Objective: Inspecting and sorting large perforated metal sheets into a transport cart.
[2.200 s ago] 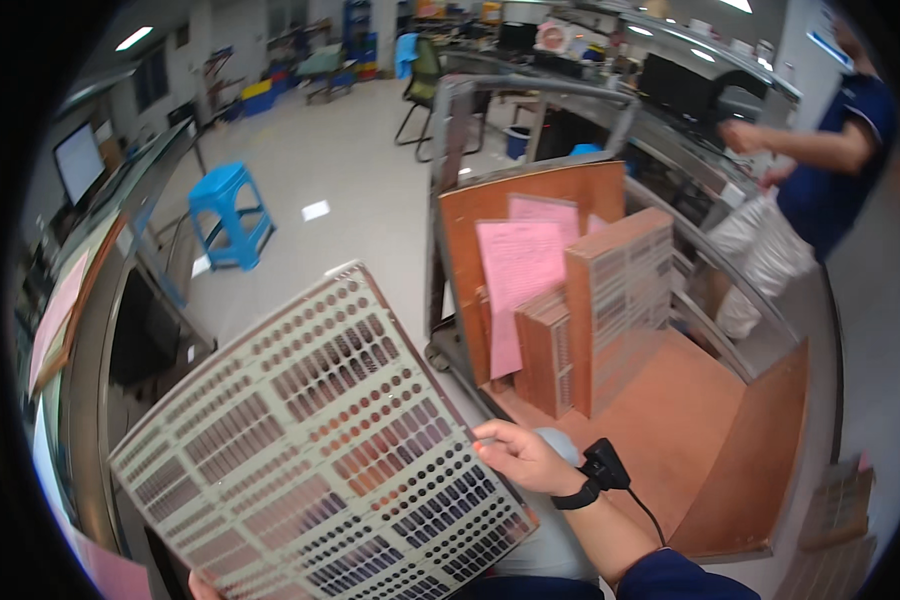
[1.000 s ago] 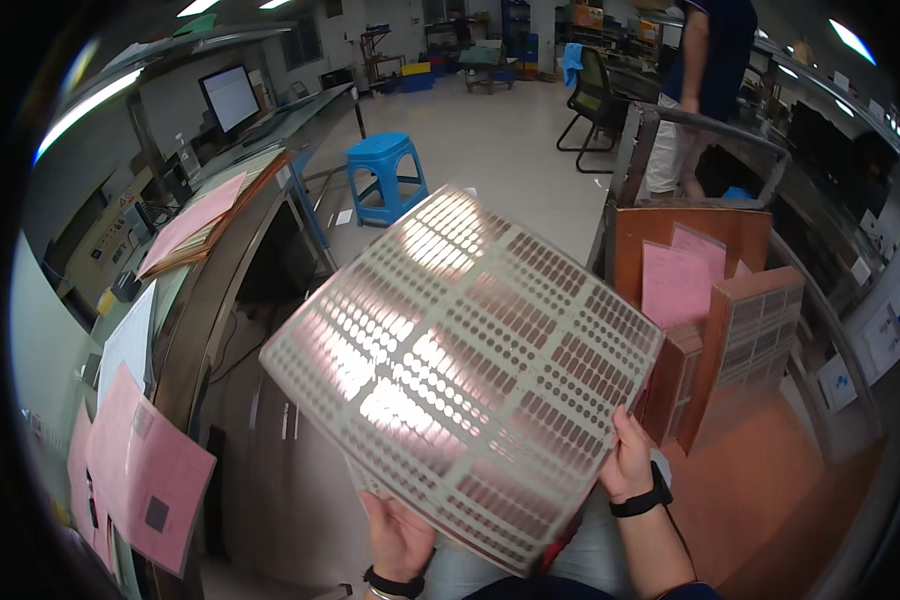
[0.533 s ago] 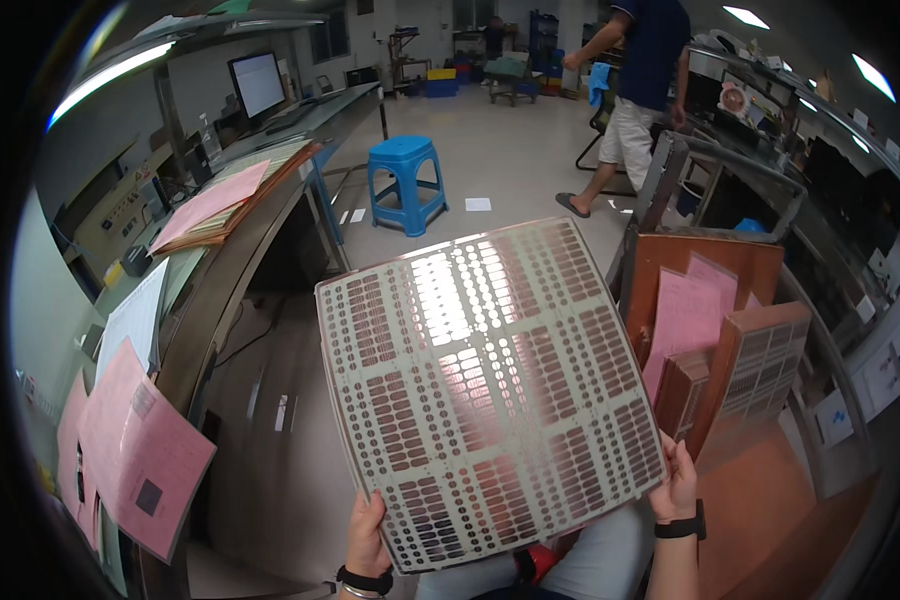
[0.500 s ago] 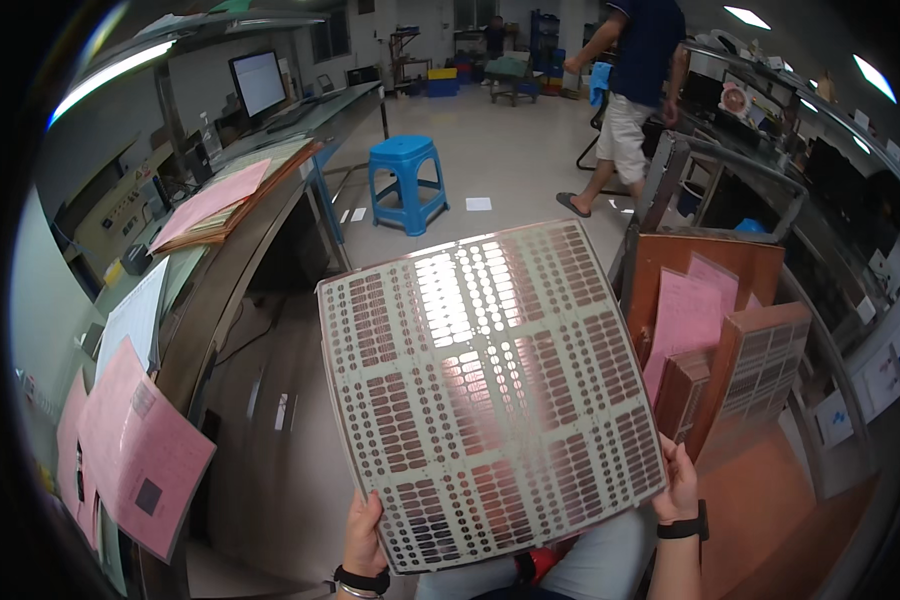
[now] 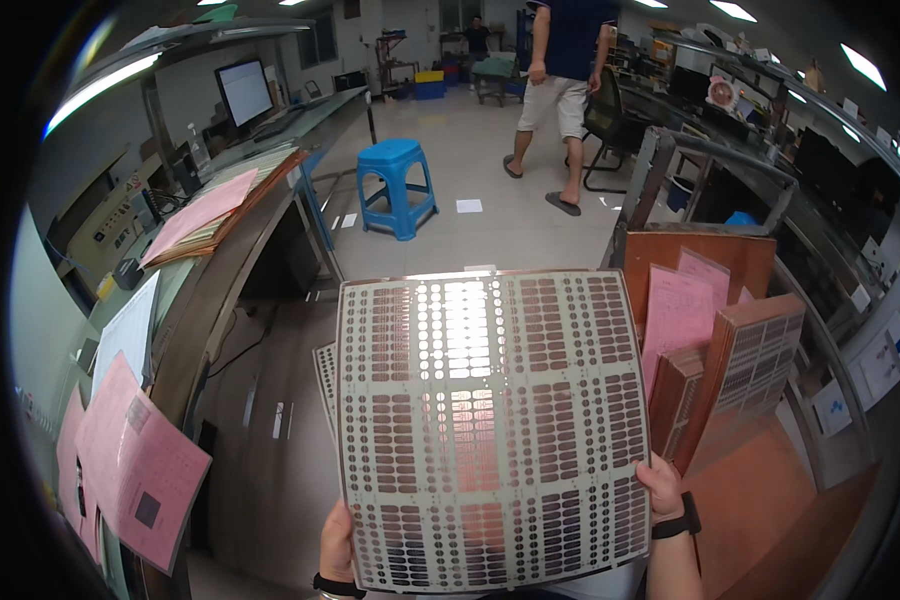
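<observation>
A large square circuit board panel (image 5: 515, 375) stands tilted before me, its pale green face covered with rows of copper-coloured pads and dots. Light glares off its upper middle. Behind its left edge, a narrow strip of a second panel (image 5: 326, 375) sticks out at an angle. My left hand (image 5: 337, 545) is closed at the lower left edge, with the fingers behind hidden; whether it grips one panel or both, I cannot tell. On the lower right edge, my right hand (image 5: 662, 490) grips the front panel, its thumb at the rim.
To the right, a metal-framed cart (image 5: 660, 160) carries upright stacks of panels (image 5: 755, 350) and pink sheets (image 5: 678, 310). Along the left runs a workbench (image 5: 205, 330) with papers and a monitor (image 5: 244, 92). A blue stool (image 5: 395, 188) stands ahead; a person (image 5: 570, 60) walks beyond it.
The front panel has turned from slanted to nearly square and sits slightly lower. A second panel's edge now shows behind its left side. The walking person has moved left.
</observation>
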### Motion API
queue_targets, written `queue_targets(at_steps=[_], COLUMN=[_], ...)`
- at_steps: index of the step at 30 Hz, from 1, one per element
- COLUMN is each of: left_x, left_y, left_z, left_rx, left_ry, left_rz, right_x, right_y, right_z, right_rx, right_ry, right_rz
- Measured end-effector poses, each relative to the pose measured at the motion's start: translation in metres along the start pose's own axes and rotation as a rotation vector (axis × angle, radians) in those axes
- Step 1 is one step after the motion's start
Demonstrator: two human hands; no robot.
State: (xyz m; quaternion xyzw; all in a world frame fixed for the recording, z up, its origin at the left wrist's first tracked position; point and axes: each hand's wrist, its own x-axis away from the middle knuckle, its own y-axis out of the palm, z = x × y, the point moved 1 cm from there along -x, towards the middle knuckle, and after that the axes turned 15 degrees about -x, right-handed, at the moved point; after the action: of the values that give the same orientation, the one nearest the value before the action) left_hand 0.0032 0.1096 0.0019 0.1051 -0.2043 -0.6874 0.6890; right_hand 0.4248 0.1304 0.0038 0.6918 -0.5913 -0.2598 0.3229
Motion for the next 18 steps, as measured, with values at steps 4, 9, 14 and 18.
queue_targets(at_steps=[4, 9, 14, 18], left_x=[-0.009, -0.006, -0.012, -0.013], left_y=[-0.002, 0.083, 0.079, 0.035], left_z=[0.006, 0.009, -0.012, -0.012], left_rx=[0.381, 0.420, 0.278, 0.228], left_ry=[0.073, 0.234, 0.093, 0.075], left_rz=[0.046, -0.053, 0.070, 0.153], right_x=[-0.009, -0.026, -0.016, -0.021], right_y=[0.004, 0.044, 0.059, 0.014], right_z=[0.016, 0.059, 0.077, 0.026], right_rx=[-0.179, -0.343, -0.401, -0.429], right_ry=[-0.047, -0.094, 0.052, -0.205], right_rz=[0.011, 0.069, 0.048, 0.062])
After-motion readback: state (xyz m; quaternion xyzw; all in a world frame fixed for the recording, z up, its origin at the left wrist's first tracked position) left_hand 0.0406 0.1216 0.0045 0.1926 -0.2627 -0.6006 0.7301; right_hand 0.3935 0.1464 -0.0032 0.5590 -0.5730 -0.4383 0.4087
